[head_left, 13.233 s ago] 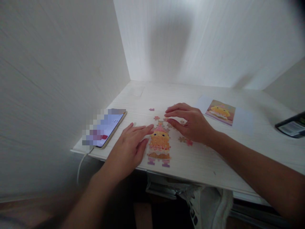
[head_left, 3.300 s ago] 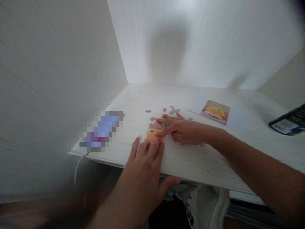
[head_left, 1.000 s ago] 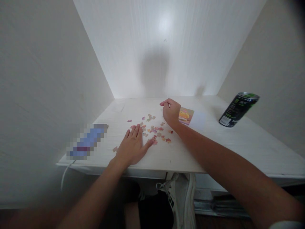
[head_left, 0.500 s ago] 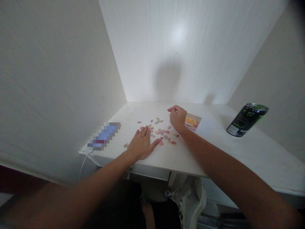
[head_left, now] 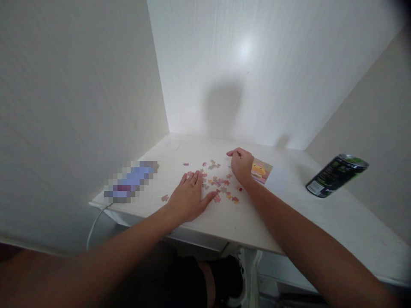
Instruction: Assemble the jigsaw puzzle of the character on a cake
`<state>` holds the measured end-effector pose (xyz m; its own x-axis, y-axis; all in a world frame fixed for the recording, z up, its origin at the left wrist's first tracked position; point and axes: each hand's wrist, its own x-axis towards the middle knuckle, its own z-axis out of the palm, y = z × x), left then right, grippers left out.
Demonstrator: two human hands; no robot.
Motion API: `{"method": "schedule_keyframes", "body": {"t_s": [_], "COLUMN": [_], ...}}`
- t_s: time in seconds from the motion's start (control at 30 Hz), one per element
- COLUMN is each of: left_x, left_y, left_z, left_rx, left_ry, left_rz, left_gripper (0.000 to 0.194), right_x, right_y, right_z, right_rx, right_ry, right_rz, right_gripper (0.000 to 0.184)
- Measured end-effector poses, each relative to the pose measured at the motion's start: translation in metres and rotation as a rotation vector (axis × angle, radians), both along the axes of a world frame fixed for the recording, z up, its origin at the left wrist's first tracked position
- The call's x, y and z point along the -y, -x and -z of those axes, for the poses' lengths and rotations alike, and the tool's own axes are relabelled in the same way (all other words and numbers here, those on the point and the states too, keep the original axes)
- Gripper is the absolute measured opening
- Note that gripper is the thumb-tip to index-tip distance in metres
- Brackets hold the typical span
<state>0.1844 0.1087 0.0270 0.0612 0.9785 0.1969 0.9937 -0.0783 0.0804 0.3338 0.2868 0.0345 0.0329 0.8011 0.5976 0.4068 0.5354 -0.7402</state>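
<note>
My left hand [head_left: 189,196] lies flat with its fingers stretched out and the thumb spread, palm down on the desk. Its fingertips rest over some of the small pinkish jigsaw puzzle pieces [head_left: 218,182], which are scattered to the right of it. Beyond the pieces, my right hand [head_left: 242,164] rests on its side with the fingers curled in. Whatever it may hold is hidden by the hand. Just to its right is a picture card [head_left: 262,170] with a yellow cartoon figure, partly covered by my wrist. One loose puzzle piece [head_left: 165,198] sits left of my left hand.
A phone [head_left: 131,182], blurred out, lies at the desk's left edge with a white cable [head_left: 94,226]. On the right stands a dark drink can [head_left: 335,176]. White panels [head_left: 199,64] enclose the white desk [head_left: 218,231] at the back and sides.
The camera view has tilted and shifted slightly. Both hands keep nearly the same places and poses, and the puzzle pieces look much the same.
</note>
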Motion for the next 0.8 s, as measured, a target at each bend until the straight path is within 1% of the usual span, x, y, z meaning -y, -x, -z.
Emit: {"method": "schedule_keyframes", "body": {"t_s": [0.07, 0.13, 0.23, 0.3, 0.4, 0.43, 0.47, 0.53, 0.6, 0.73, 0.8], "left_x": [0.001, 0.004, 0.007, 0.007, 0.009, 0.01, 0.011, 0.015, 0.02, 0.034, 0.04], "left_y": [0.001, 0.004, 0.018, 0.034, 0.066, 0.076, 0.085, 0.098, 0.105, 0.112, 0.115], "left_z": [-0.004, -0.01, -0.024, -0.033, -0.044, -0.046, -0.047, -0.049, -0.051, -0.053, -0.054], "left_rx": [0.016, 0.024, 0.013, 0.006, 0.023, 0.032, 0.042, 0.08, 0.112, 0.151, 0.168], "left_ry": [-0.011, -0.027, -0.033, -0.022, 0.008, 0.033, 0.073, 0.155, 0.195, 0.292, 0.317], "left_rz": [0.0, 0.027, 0.087, 0.049, -0.058, -0.057, -0.026, 0.077, 0.154, 0.174, 0.195], "left_gripper": [0.084, 0.077, 0.052, 0.039, 0.029, 0.027, 0.024, 0.02, 0.02, 0.022, 0.025], "right_x": [0.001, 0.002, 0.003, 0.003, 0.003, 0.002, 0.003, 0.003, 0.005, 0.007, 0.007], "right_y": [0.001, 0.002, 0.002, 0.003, 0.004, 0.005, 0.005, 0.006, 0.007, 0.007, 0.007], "right_z": [0.001, 0.002, 0.004, 0.006, 0.008, 0.008, 0.008, 0.007, 0.006, 0.005, 0.005], "right_rx": [0.004, -0.002, -0.004, 0.008, 0.012, 0.012, 0.014, 0.023, 0.032, 0.042, 0.051], "right_ry": [0.0, 0.001, -0.008, -0.017, -0.012, -0.009, -0.008, -0.008, -0.009, 0.001, -0.001], "right_rz": [-0.008, -0.018, -0.04, -0.056, -0.058, -0.055, -0.053, -0.053, -0.057, -0.049, -0.057], "right_gripper": [0.032, 0.032, 0.031, 0.031, 0.031, 0.031, 0.032, 0.032, 0.032, 0.032, 0.031]}}
